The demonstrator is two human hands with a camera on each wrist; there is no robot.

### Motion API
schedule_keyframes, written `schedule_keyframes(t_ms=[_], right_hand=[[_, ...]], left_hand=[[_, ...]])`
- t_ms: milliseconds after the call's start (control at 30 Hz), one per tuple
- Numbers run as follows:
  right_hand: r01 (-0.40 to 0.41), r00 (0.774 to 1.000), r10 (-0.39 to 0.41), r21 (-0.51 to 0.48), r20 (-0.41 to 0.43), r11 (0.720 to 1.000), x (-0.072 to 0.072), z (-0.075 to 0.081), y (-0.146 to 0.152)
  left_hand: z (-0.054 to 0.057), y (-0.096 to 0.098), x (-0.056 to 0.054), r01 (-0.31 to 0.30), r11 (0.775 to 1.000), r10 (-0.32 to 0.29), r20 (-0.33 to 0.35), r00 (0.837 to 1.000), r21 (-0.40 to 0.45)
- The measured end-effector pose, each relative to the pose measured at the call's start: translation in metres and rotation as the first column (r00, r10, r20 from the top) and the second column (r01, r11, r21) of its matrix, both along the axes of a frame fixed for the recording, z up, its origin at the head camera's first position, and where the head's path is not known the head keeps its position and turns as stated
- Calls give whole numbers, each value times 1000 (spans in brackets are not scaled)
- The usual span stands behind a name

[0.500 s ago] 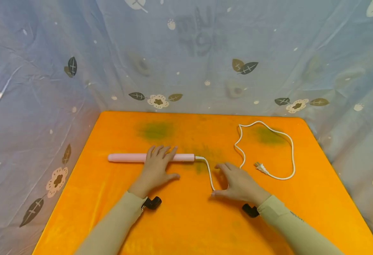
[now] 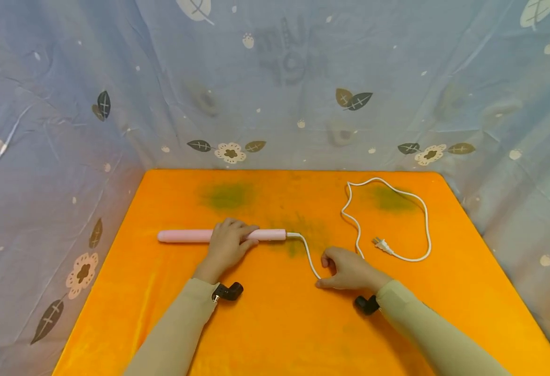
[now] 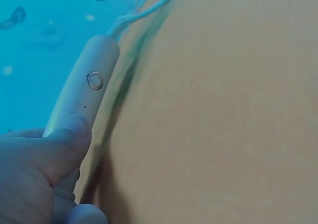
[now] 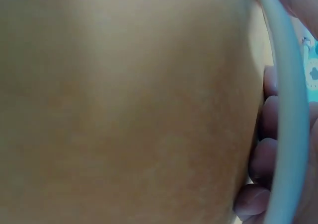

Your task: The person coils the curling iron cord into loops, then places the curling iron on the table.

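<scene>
Left hand (image 2: pixel 227 244) grips pink wand (image 2: pixel 272 234) about mid-length, so it's nearer; right hand (image 2: pixel 350 270), fingers curled round white cord (image 2: pixel 308 256), sits right of wand's cord end, toward the person; wand lies on orange table (image 2: pixel 275 324), long axis left-right, cord end toward right hand; plug (image 2: pixel 383 245) farther right of wand.
</scene>
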State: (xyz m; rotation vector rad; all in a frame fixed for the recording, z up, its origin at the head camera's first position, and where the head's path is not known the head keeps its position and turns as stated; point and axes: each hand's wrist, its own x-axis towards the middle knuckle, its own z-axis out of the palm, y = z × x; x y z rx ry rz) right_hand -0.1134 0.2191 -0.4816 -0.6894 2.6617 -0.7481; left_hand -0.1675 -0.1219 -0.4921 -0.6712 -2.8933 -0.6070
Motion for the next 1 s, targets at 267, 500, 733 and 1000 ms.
schedule_keyframes(t_ms=[267, 500, 733, 1000], right_hand=[[-3, 999, 5, -44, 45, 999, -3, 0, 3], [-17, 995, 27, -114, 91, 993, -4, 1, 7], [-11, 992, 24, -101, 125, 995, -9, 2, 7], [-1, 997, 4, -38, 83, 999, -8, 1, 7]], left_hand=[[2, 3, 1, -21, 1000, 21, 23, 1000, 17], [3, 3, 0, -23, 1000, 22, 28, 999, 20], [2, 1, -1, -32, 999, 32, 29, 999, 16], [0, 3, 0, -30, 999, 30, 35, 999, 20]])
